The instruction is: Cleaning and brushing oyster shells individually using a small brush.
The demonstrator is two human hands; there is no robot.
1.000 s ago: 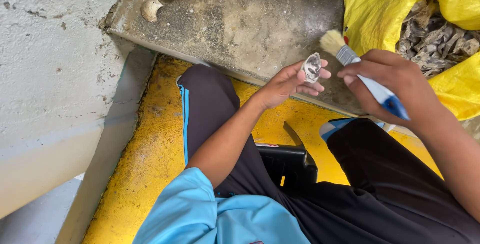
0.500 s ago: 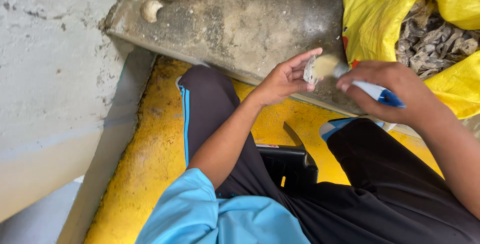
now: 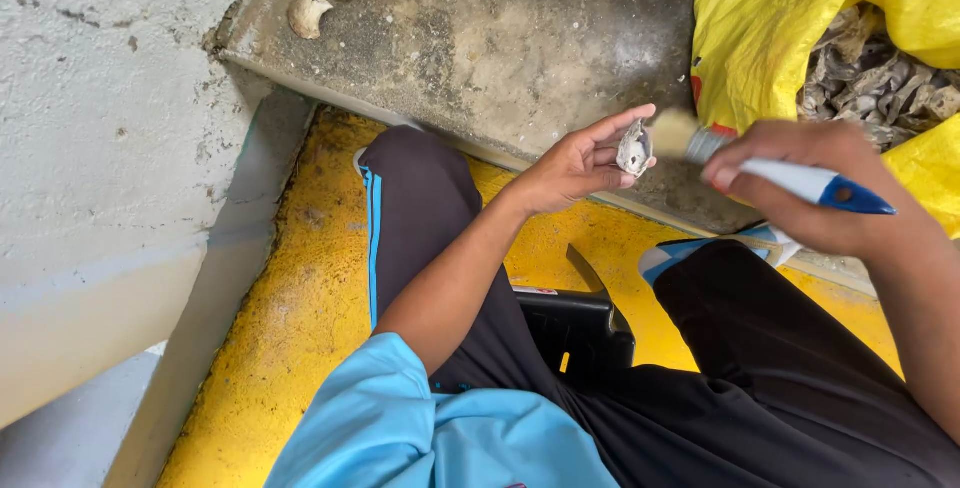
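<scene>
Nearby, yellow bag [image 3: 770,38] of shells [image 3: 880,78]

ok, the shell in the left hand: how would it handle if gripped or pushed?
Likely stiff: the shell keeps its shape pinched in the left hand. Its jagged rim suggests brittle, chippable edges. The rough, irregular form looks unlikely to roll; probably light, since fingertips alone carry it against the brush.

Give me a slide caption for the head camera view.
Left hand holds a shell while right hand touches paintbrush to it.

Rough shell [image 3: 633,149], glossy plastic brush handle [image 3: 800,181]
</scene>
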